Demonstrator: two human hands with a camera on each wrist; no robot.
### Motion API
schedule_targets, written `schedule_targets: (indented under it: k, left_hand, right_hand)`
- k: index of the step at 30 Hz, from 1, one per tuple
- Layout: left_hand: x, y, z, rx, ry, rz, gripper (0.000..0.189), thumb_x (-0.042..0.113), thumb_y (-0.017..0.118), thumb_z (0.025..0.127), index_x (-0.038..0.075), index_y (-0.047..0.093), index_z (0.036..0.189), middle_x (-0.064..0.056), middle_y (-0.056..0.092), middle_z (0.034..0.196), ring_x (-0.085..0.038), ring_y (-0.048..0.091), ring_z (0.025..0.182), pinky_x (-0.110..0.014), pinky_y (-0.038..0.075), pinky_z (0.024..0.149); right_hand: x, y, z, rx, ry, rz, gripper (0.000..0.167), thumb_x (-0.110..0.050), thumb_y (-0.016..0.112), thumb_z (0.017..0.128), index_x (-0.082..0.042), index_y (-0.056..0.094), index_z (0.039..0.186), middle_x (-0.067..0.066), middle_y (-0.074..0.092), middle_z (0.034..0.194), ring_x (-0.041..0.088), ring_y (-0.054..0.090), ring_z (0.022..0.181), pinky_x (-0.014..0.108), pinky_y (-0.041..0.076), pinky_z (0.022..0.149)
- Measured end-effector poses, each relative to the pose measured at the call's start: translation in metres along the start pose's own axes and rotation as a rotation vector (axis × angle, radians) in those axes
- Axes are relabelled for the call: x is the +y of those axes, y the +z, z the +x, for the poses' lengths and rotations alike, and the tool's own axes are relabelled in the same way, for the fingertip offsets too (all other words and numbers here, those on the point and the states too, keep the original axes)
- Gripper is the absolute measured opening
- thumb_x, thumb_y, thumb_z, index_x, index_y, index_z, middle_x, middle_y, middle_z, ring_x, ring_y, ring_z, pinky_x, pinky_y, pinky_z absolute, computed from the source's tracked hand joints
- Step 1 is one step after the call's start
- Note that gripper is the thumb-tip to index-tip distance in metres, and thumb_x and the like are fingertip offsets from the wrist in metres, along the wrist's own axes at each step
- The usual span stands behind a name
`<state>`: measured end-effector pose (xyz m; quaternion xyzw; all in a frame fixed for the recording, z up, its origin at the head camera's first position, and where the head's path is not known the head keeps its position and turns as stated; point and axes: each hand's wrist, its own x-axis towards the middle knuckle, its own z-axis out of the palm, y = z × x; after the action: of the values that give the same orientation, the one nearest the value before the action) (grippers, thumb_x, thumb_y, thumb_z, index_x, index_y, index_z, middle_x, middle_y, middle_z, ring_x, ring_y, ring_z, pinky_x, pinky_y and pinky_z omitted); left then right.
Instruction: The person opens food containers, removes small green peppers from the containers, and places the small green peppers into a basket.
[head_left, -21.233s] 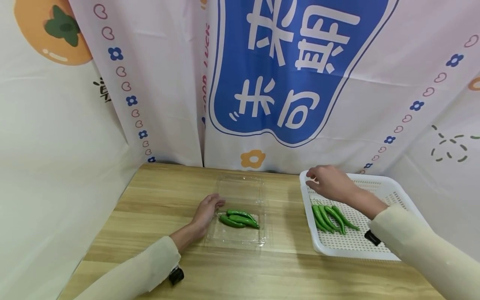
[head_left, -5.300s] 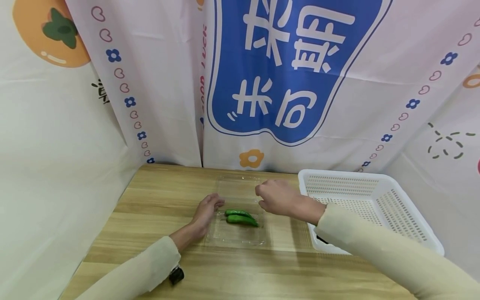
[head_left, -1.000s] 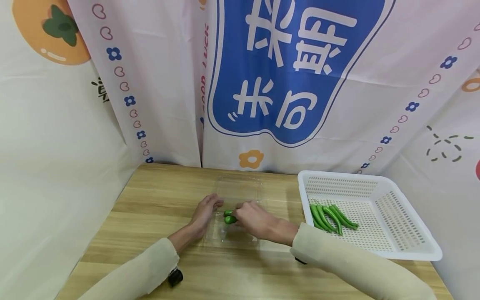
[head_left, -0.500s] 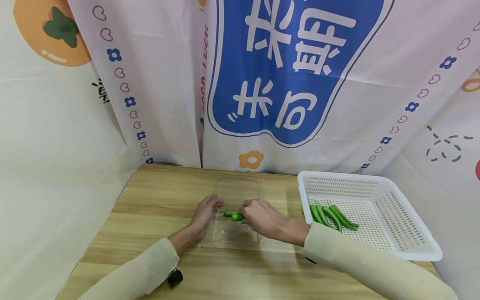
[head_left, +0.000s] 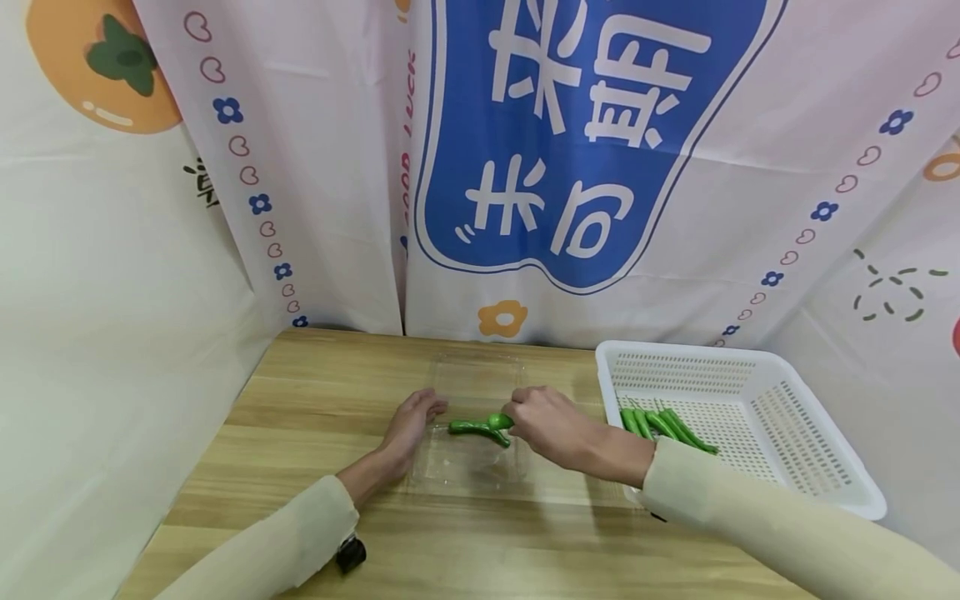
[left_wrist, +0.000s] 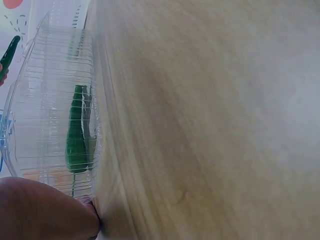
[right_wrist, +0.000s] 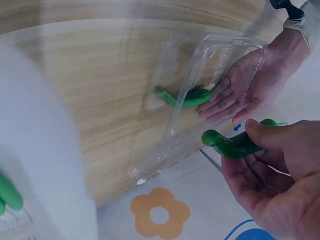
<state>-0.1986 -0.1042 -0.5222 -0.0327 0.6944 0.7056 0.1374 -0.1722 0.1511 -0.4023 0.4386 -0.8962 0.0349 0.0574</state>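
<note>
My right hand point(head_left: 558, 429) pinches a green chili pepper point(right_wrist: 237, 145) between thumb and fingers, raised over the right side of the clear plastic clamshell box point(head_left: 468, 473). One other green pepper point(head_left: 472, 427) lies inside the box; the left wrist view shows that pepper point(left_wrist: 76, 135) through the ribbed wall. My left hand point(head_left: 408, 427) rests against the box's left side, its fingers point(right_wrist: 220, 102) extended in the right wrist view. The box's lid point(head_left: 480, 375) lies folded back, away from me.
A white perforated plastic basket point(head_left: 795, 375) stands on the right of the wooden table point(head_left: 300, 417), with several green peppers point(head_left: 663, 425) at its left side. Printed cloth point(head_left: 345, 208) hangs along the table's back edge and both sides.
Earlier the box held three peppers, then two. Over the last second my right hand has lifted one out and moved right with it. My left hand has stayed put.
</note>
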Motion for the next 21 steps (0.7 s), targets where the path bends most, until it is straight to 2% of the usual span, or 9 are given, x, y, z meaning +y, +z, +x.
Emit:
schedule_targets:
  k: [9, 21]
  left_hand:
    - [0.001, 0.0, -0.002, -0.012, 0.001, 0.005, 0.056, 0.027, 0.032, 0.116, -0.006, 0.025, 0.162, -0.027, 0.049, 0.155, -0.043, 0.039, 0.151, -0.059, 0.02, 0.13]
    - [0.001, 0.0, -0.002, -0.012, 0.004, 0.002, 0.056, 0.026, 0.032, 0.116, -0.006, 0.025, 0.161, -0.027, 0.049, 0.155, -0.043, 0.039, 0.15, -0.059, 0.02, 0.13]
  right_hand:
    - [0.015, -0.008, -0.016, 0.022, 0.036, 0.005, 0.008, -0.01, 0.08, 0.094, -0.003, 0.077, 0.098, 0.007, 0.071, 0.091, 0.021, 0.071, 0.083, 0.039, 0.063, 0.075]
    - [0.035, -0.017, -0.036, 0.089, 0.082, -0.079, 0.01, -0.007, 0.085, 0.088, -0.003, 0.076, 0.091, 0.004, 0.067, 0.081, 0.019, 0.068, 0.073, 0.034, 0.06, 0.065]
